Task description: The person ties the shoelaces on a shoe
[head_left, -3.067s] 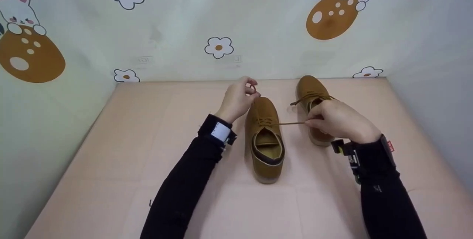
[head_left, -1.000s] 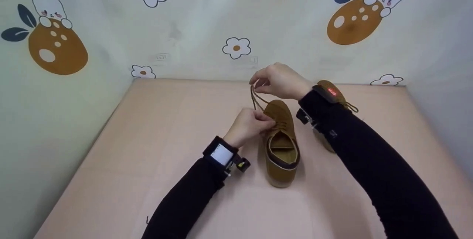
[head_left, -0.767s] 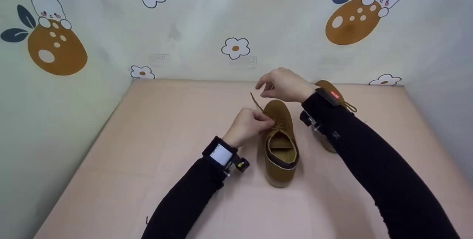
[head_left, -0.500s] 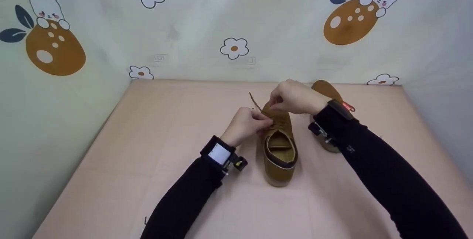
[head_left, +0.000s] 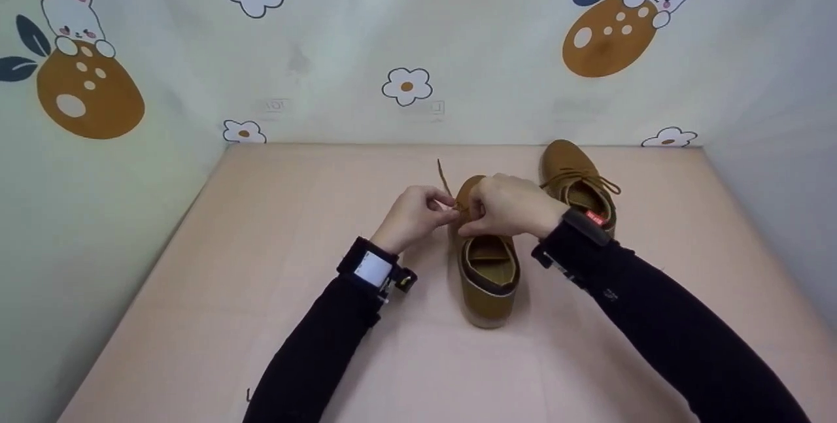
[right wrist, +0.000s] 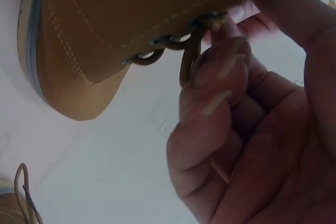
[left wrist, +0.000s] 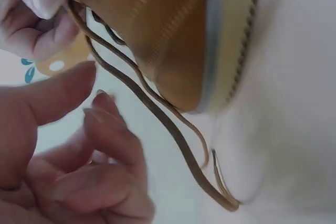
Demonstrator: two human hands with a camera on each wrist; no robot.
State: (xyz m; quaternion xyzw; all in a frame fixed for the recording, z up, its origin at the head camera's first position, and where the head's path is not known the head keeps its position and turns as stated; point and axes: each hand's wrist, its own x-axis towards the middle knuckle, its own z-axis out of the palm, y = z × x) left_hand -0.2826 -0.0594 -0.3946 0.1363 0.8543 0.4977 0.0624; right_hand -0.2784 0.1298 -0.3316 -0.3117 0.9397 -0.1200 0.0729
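A tan lace-up shoe (head_left: 488,308) stands on the table with its toe pointing away from me. My right hand (head_left: 513,206) is over its lacing, the fingers curled and pinching the shoelace (right wrist: 190,59) near the eyelets. To the left of the shoe is my left hand (head_left: 417,215); in the left wrist view its thumb and fingertips are apart, with nothing between them. Brown lace strands (left wrist: 163,116) trail past those fingertips and down beside the toe. One lace end (head_left: 442,174) sticks up beyond the left hand. The right hand hides most of the lacing in the head view.
A second tan shoe (head_left: 562,156), its lace tied in a bow, stands at the back right, partly behind the right wrist. The pale pink tabletop (head_left: 281,214) meets a patterned cloth backdrop (head_left: 327,50) at the back.
The right hand has let go of the strand it held up past the toe and come down toward me onto the lacing. The left hand has released its pinch beside the laces and shifted slightly left.
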